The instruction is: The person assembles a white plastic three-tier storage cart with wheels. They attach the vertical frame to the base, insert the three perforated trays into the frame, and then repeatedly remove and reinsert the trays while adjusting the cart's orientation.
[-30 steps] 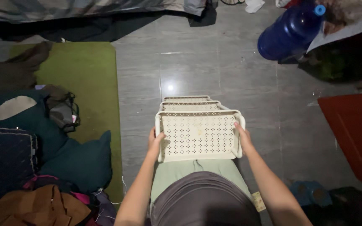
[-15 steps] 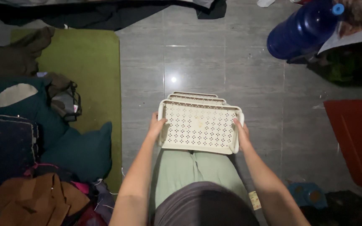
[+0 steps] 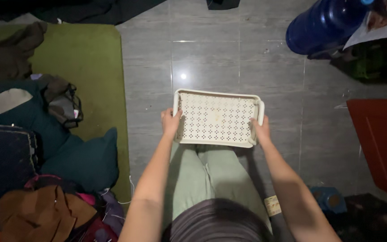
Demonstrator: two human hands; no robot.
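Note:
I hold a cream plastic basket (image 3: 216,117) with a perforated bottom out in front of me, above my knees in pale green trousers. Its open side faces up toward the camera and nothing lies inside it. My left hand (image 3: 171,122) grips its left rim, thumb inside the wall. My right hand (image 3: 261,130) grips the right rim near the rounded handle edge.
Grey floor tiles (image 3: 211,58) lie below. A green mat (image 3: 88,62) with dark cushions, bags and clothes (image 3: 45,148) fills the left. A large blue water bottle (image 3: 323,27) lies at the top right, and a red board (image 3: 381,139) is on the right.
The basket has tipped from showing its side wall to lying flat with its open top facing me. It sits a little lower and nearer my knees. Both hands stay on its ends.

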